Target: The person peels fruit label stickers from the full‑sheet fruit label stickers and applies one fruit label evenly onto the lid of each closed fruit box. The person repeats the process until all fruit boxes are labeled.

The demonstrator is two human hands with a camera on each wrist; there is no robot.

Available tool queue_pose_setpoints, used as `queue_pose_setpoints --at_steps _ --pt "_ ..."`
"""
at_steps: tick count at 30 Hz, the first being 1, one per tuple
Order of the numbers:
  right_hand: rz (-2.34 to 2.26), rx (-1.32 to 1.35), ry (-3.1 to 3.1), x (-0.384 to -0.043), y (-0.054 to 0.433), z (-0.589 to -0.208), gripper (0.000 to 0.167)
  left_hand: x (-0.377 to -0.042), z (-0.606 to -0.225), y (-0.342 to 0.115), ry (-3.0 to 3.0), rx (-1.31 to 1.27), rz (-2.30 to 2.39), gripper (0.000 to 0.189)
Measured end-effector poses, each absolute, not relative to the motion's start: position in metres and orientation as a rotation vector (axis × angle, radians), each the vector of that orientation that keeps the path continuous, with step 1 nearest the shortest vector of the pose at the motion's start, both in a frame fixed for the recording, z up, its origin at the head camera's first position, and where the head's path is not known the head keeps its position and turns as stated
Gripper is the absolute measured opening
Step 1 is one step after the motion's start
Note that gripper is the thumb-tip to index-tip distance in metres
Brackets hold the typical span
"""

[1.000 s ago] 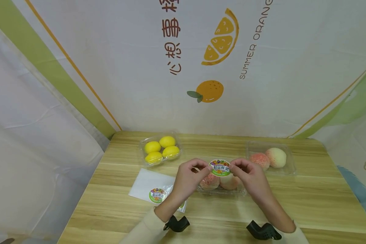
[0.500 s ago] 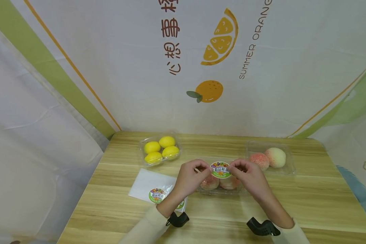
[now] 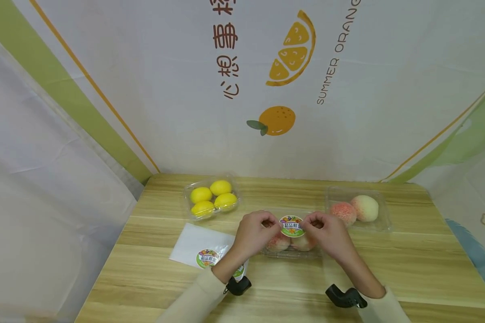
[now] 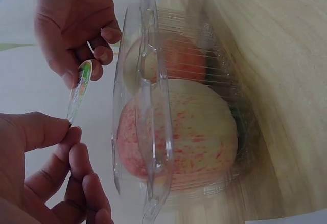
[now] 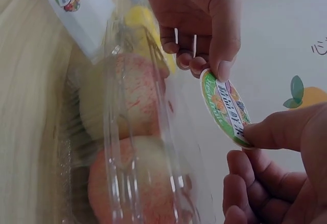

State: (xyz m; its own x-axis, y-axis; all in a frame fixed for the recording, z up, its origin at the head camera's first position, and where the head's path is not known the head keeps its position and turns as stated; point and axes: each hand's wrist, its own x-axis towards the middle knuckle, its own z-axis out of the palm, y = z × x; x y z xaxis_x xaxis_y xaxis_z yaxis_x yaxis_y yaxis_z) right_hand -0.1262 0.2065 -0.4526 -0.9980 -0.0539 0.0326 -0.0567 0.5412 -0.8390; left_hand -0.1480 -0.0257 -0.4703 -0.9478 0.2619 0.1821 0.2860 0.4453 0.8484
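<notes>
So the whole back is one hanging white cloth (image 3: 178, 125), lightly creased, printed with an orange slice (image 3: 293, 58), a whole orange (image 3: 279, 120) with green leaves, brown characters (image 3: 226, 37) and slanted "SUMMER ORANG…" lettering (image 3: 334, 54) cut off up top. Green band (image 3: 66, 89) plus thin orange line on the left, similar green band (image 3: 448, 148) on the right. More pale fabric (image 3: 44, 202) drapes both sides. Worktop's (image 3: 121, 278) light wood-look, grain running sideways, back corners rounded. Light's pretty soft.
</notes>
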Motion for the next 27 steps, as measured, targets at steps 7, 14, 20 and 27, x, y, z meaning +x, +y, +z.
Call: queue_pose_setpoints --at_steps 7,14,20,27 --pt "1.401 0.116 -2.786 -0.1298 0.2063 -0.4569 0.009 -0.1493 -0.4705 -0.0227 -2.719 -0.498 -1.400 0.011" --pt "1.356 0.136 -2.814 -0.1318 0.2065 -0.4599 0.010 -0.1509 -0.4720 -0.0220 -2.744 -0.514 -1.353 0.011" --pt "1.347 0.161 -2.814 -0.1323 0.2054 -0.4600 0.009 -0.1516 -0.4745 -0.0225 -2.754 -0.512 -1.325 0.011" --pt "1.341 0.134 -2.827 -0.1340 0.2045 -0.4626 0.009 -0.1528 -0.4758 -0.0222 -2.754 -0.515 -1.276 0.011"
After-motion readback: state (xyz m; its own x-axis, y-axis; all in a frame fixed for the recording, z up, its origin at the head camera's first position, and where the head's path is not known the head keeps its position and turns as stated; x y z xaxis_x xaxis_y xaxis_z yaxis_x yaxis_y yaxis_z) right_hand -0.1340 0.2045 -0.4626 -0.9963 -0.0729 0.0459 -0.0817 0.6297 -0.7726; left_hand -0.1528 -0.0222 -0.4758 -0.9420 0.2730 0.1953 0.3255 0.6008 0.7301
